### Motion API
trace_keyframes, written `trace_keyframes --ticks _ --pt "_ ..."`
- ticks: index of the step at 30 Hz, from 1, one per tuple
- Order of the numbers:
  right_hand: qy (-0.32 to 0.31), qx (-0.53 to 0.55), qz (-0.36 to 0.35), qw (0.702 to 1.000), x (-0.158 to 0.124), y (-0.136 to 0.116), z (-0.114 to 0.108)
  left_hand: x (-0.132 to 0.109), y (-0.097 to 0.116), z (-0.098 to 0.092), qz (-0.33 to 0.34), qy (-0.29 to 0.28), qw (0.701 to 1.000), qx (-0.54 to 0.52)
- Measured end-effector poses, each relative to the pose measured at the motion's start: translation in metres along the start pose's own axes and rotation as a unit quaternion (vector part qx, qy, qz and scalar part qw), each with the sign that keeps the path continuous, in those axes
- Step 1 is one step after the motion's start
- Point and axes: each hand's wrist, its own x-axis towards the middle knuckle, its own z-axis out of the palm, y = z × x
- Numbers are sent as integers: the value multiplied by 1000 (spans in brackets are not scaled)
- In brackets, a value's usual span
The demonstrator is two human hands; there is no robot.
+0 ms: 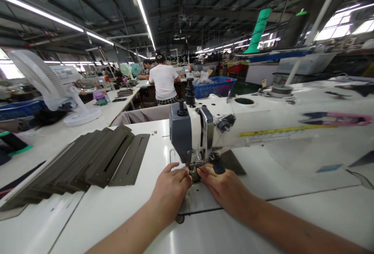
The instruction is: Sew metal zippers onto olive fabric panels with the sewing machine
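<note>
A white industrial sewing machine point(201, 129) is shown on a white work table point(157, 145), with slotted olive panels point(96, 156) stacked at left. A small dark workpiece point(193, 173) is held at the presser foot point(196, 164), pinched by the half-closed left hand point(169, 186) and right hand point(224, 186).

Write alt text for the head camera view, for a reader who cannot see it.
The left hand and right hand hold a small dark piece under the head of a white industrial sewing machine; dark slotted strips lie stacked on the white table to the left.

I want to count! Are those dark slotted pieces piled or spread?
Spread: the flat dark olive slotted pieces overlap in a fan on the white table.
</note>
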Motion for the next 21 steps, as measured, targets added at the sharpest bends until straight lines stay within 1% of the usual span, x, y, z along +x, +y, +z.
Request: trace_keyframes --ticks 3,8,10,13,14,16,18,19,21 --pt "7 -11 8 1000 1 1 1 1 0 2 -2 1 1000 3" --pt "27 -1 4 1000 -1 -1 5 1 2 3 -8 18 1000 6" --pt "22 10 10 1000 -2 -1 8 0 2 3 -10 21 1000 0" --pt "-5 5 29 1000 -3 5 9 -1 1 4 -21 31 999 -17" --pt "-10 -16 40 999 -4 9 7 -2 0 4 -27 37 999 -22" --pt "-5 -97 72 993 -6 17 0 -4 0 2 -38 43 998 -29" --pt "2 -199 102 975 -14 21 -12 -6 3 -5 -43 35 998 -33" --pt "-1 -242 109 964 -21 19 -18 -7 6 -10 -42 27 998 -34" --pt "-10 -293 88 952 -39 5 -28 -9 14 -20 -36 0 999 -38"
